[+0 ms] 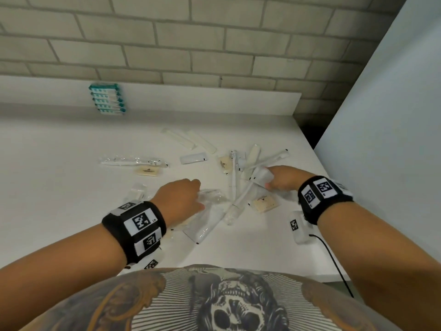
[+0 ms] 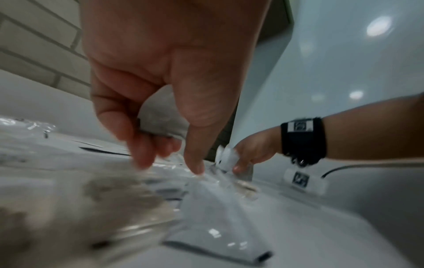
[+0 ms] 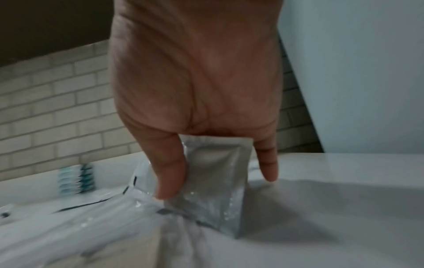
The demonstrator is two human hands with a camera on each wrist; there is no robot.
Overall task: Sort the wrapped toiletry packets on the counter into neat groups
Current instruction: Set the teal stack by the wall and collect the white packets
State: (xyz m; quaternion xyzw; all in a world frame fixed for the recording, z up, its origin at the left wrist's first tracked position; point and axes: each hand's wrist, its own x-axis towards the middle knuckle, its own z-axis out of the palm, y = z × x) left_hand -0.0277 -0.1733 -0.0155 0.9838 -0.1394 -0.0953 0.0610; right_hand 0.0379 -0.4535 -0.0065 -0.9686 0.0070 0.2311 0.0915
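Wrapped toiletry packets lie scattered on the white counter (image 1: 71,187). My left hand (image 1: 200,195) (image 2: 172,157) curls its fingers round a crinkled clear packet (image 1: 214,197) (image 2: 160,116) at the near middle of the pile. My right hand (image 1: 268,177) (image 3: 218,183) pinches a flat white sachet (image 1: 260,174) (image 3: 215,159) and holds it on edge over the right of the pile. A neat stack of teal packets (image 1: 107,99) (image 3: 76,179) sits at the back left. Beige soap packets (image 1: 149,172), a clear toothbrush packet (image 1: 133,161) and long white packets (image 1: 191,139) lie between.
A small white device (image 1: 299,226) with a marker tag and a black cable lies by my right wrist near the counter's right edge. A tall pale panel (image 1: 381,115) stands on the right. A brick wall (image 1: 167,44) runs behind the counter.
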